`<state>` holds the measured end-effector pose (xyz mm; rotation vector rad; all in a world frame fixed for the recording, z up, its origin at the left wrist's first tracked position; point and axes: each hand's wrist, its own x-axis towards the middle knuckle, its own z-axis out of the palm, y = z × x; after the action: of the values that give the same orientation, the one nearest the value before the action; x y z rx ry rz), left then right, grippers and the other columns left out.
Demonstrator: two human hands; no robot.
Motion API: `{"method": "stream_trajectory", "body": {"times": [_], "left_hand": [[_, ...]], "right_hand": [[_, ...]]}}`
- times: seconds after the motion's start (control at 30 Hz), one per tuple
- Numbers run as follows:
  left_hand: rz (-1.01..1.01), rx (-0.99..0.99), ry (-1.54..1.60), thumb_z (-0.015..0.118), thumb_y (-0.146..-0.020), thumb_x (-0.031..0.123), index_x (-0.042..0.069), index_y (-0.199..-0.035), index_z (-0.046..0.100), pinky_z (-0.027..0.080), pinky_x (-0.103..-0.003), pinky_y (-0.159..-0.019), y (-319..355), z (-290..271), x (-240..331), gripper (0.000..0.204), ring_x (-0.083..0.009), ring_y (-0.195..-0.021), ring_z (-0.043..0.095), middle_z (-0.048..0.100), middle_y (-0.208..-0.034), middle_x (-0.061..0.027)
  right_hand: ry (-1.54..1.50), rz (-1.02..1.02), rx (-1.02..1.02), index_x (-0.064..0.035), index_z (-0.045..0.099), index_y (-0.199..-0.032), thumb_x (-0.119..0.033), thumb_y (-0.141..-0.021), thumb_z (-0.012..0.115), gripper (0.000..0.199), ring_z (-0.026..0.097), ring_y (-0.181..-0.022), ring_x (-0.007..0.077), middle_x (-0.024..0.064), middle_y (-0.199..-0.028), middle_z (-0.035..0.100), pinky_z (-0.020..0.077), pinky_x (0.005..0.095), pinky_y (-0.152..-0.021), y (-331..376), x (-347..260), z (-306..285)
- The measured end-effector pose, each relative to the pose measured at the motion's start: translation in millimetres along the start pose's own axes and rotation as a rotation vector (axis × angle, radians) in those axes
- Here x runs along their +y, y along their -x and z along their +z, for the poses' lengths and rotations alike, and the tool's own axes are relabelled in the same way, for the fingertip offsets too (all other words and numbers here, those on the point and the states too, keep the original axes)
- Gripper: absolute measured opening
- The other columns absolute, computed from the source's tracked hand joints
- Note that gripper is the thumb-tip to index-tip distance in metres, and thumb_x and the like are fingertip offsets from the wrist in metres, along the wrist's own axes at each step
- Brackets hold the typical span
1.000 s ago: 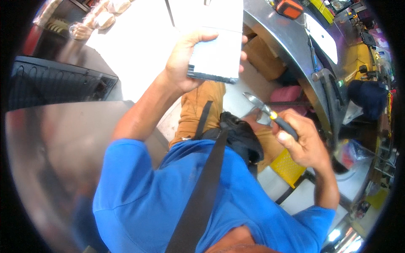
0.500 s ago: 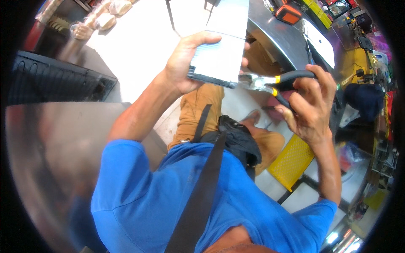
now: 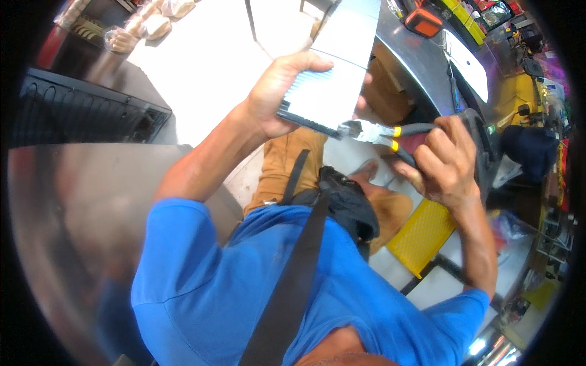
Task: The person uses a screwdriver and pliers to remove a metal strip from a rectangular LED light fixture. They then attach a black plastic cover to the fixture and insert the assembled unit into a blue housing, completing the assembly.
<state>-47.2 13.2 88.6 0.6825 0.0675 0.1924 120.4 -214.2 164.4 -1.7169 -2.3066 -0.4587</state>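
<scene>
My left hand [image 3: 273, 94] is wrapped round a long, flat, whitish panel [image 3: 332, 85], thumb on top and fingertips showing past its right edge. Glare washes out much of the panel's face, so its exact kind cannot be told. A dark strip [image 3: 308, 124] runs along its near end. In my right hand [image 3: 448, 161] is a pair of pliers [image 3: 373, 132] with black and yellow handles. The jaws sit at the right corner of the dark strip, seemingly gripping it, and the handles are squeezed closer together.
A metal worktop [image 3: 410, 58] at the upper right carries an orange-and-black device [image 3: 423, 23] and a white plate-like object [image 3: 467, 67]. On the left lie a dark grille with coiled tubing [image 3: 91, 113] and a broad brownish panel [image 3: 104, 201]. Below my right hand is a yellow perforated piece [image 3: 421, 238].
The plier handles have come closer together and the jaws have shifted slightly left, onto the strip's corner. The panel has tilted, its far end swinging right. My right hand has dropped a little.
</scene>
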Motion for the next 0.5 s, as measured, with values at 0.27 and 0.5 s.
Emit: {"method": "stream_trajectory", "body": {"times": [0.27,0.5], "left_hand": [[-0.016,0.002,-0.049,0.058,-0.096,0.025,-0.012,-0.142,0.046,0.066,-0.042,-0.08,-4,-8,-9,0.06,-0.0336,-0.098,0.074,0.063,-0.131,-0.0295],[-0.019,-0.031,-0.097,0.056,-0.097,0.027,-0.011,-0.142,0.047,0.066,-0.044,-0.08,-3,-11,-18,0.06,-0.0333,-0.098,0.073,0.061,-0.135,-0.029]], "right_hand": [[-0.42,0.143,-0.151,-0.0062,0.05,-0.065,-0.033,-0.085,0.078,0.043,0.046,-0.066,0.0273,0.007,-0.068,0.039,0.036,0.0391,-0.056,3,13,-5],[-1.005,0.728,-0.227,-0.0039,0.052,-0.067,-0.04,-0.103,0.058,0.052,0.043,-0.055,0.0099,0.0003,-0.06,0.046,0.0353,0.0312,-0.052,13,26,-18]]}}
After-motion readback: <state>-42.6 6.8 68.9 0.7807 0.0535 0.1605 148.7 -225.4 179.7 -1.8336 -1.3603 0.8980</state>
